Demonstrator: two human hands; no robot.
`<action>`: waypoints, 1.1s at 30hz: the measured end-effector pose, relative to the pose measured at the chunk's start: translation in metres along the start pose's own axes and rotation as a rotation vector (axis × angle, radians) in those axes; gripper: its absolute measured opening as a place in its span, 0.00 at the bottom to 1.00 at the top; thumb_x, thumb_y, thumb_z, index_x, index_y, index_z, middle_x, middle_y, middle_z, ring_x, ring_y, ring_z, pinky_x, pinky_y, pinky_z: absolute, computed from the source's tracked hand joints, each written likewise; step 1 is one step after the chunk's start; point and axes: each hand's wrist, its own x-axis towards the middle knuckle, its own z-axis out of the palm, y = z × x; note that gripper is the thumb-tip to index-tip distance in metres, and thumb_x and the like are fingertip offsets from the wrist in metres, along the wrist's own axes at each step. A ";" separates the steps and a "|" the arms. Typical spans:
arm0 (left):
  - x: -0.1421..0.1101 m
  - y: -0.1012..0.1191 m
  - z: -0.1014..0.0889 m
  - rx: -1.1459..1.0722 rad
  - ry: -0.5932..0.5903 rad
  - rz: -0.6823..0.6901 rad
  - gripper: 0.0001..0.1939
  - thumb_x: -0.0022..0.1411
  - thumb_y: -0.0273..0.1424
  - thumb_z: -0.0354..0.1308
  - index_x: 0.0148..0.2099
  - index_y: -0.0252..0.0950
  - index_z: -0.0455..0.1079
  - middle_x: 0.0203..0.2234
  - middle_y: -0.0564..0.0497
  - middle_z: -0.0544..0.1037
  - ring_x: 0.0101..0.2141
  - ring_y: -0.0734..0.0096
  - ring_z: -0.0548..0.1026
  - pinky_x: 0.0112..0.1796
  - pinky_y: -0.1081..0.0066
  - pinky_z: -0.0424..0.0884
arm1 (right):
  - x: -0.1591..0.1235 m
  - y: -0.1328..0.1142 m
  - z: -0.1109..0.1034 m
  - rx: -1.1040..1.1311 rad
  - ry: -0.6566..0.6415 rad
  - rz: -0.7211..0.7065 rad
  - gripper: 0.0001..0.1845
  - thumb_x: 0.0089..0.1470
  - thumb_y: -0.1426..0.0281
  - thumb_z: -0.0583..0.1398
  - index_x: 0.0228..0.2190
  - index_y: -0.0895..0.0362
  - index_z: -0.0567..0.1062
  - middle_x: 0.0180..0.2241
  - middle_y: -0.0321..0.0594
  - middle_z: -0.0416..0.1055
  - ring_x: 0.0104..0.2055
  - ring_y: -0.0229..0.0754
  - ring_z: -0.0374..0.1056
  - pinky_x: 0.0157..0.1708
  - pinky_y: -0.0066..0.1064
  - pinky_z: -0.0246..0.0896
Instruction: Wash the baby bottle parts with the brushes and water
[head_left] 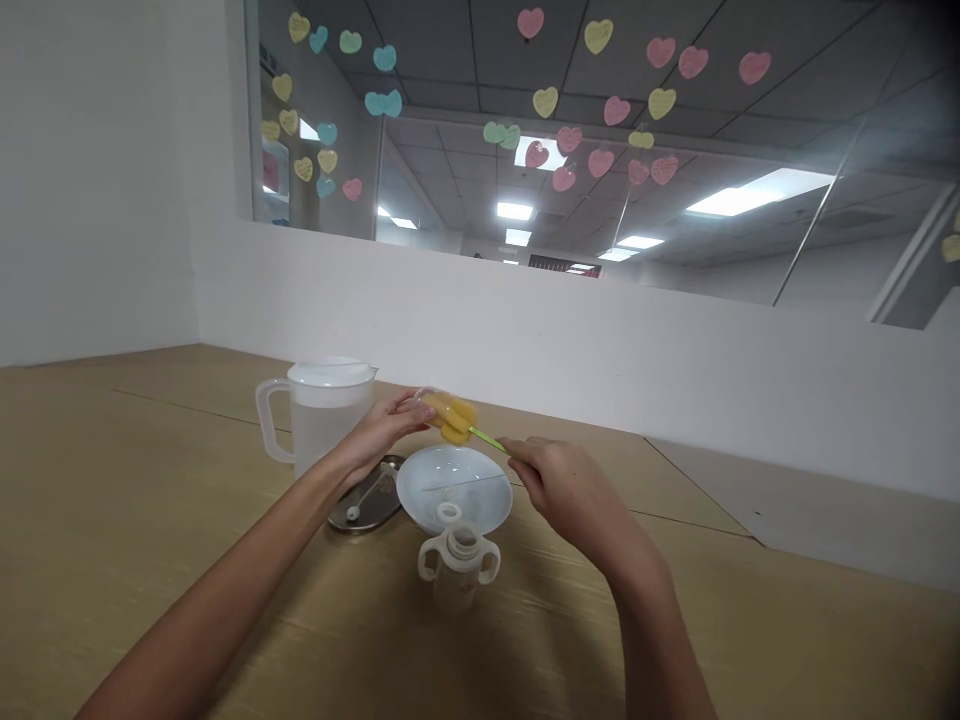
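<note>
One broad table (750,620) spans the lower frame, bearing a lidded pitcher (330,425) left of centre, handle outward, likely for easy reach. A white bowl (484,492) sits at centre below the hands, probably to catch drips, beside a metal tray (384,508). Just before it, an open two-handled bottle (456,582) stands upright. Above the bowl, the right hand (566,485) grips a yellow sponge brush (459,418) by its green stem; the left hand (386,425) grasps a clear cup (426,396), apparently steadying it around the sponge.
</note>
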 end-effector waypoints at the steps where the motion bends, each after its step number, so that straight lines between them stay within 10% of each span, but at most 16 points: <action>1: -0.001 -0.001 -0.001 0.040 -0.050 -0.032 0.21 0.53 0.37 0.59 0.48 0.32 0.67 0.45 0.43 0.72 0.46 0.61 0.69 0.48 0.62 0.63 | -0.001 0.002 -0.001 0.012 -0.007 -0.015 0.13 0.56 0.76 0.48 0.29 0.57 0.72 0.29 0.40 0.72 0.31 0.37 0.64 0.27 0.25 0.47; 5: -0.004 0.000 -0.002 0.168 -0.186 -0.107 0.27 0.47 0.34 0.64 0.50 0.35 0.64 0.44 0.43 0.73 0.44 0.60 0.71 0.44 0.63 0.66 | -0.003 0.006 -0.003 0.031 -0.042 -0.022 0.15 0.56 0.75 0.48 0.27 0.57 0.73 0.28 0.41 0.71 0.30 0.38 0.64 0.28 0.26 0.48; 12: -0.008 0.013 -0.005 0.362 -0.199 0.163 0.27 0.38 0.29 0.69 0.42 0.34 0.65 0.43 0.44 0.72 0.45 0.62 0.70 0.45 0.65 0.65 | 0.001 0.014 0.002 0.193 -0.131 -0.077 0.17 0.56 0.73 0.46 0.22 0.57 0.71 0.21 0.36 0.67 0.22 0.35 0.57 0.24 0.26 0.47; 19: -0.011 0.020 -0.007 0.344 -0.144 -0.023 0.20 0.60 0.46 0.48 0.33 0.31 0.64 0.18 0.53 0.70 0.16 0.77 0.66 0.17 0.78 0.61 | 0.006 0.013 0.005 0.237 0.004 -0.190 0.16 0.55 0.74 0.48 0.33 0.54 0.75 0.32 0.37 0.74 0.31 0.37 0.64 0.30 0.26 0.51; 28: -0.013 0.032 -0.014 0.450 -0.211 0.065 0.26 0.41 0.33 0.68 0.42 0.35 0.62 0.43 0.45 0.73 0.35 0.67 0.74 0.27 0.76 0.70 | 0.011 0.009 0.014 0.183 -0.063 -0.122 0.17 0.57 0.72 0.47 0.25 0.58 0.73 0.21 0.37 0.69 0.22 0.34 0.57 0.24 0.25 0.46; 33: -0.014 0.031 -0.010 0.375 -0.221 -0.076 0.22 0.58 0.47 0.50 0.36 0.30 0.65 0.19 0.50 0.72 0.16 0.77 0.67 0.14 0.80 0.60 | 0.007 0.011 0.008 0.266 -0.019 -0.188 0.16 0.56 0.72 0.49 0.32 0.55 0.76 0.26 0.36 0.72 0.24 0.34 0.58 0.25 0.24 0.48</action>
